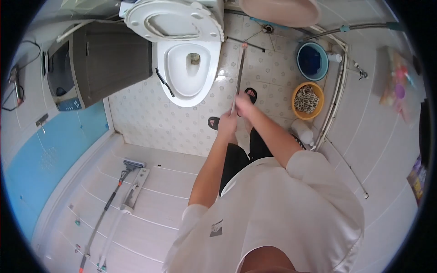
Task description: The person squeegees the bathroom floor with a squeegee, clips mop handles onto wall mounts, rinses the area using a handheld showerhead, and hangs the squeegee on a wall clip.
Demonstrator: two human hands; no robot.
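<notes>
Both hands grip one long thin pole [240,70] that slants away from me over the tiled floor. My left hand [227,123] is closed round its near end. A little farther up the pole, my right hand [243,105] is closed round it too. At the pole's far end a narrow dark crossbar [251,45] lies at the floor, beside a round drain [268,29]. The white toilet [191,75] stands left of the pole with its lid and seat raised. A black strip [164,83] rests along the left side of its rim.
At the right wall stand a blue bucket [312,61] and a yellow basin [307,101] of patterned cloth, near pipes. A grey cabinet [114,63] is left of the toilet. Two mops [107,207] lean at lower left. A pink basin [284,11] is at the top.
</notes>
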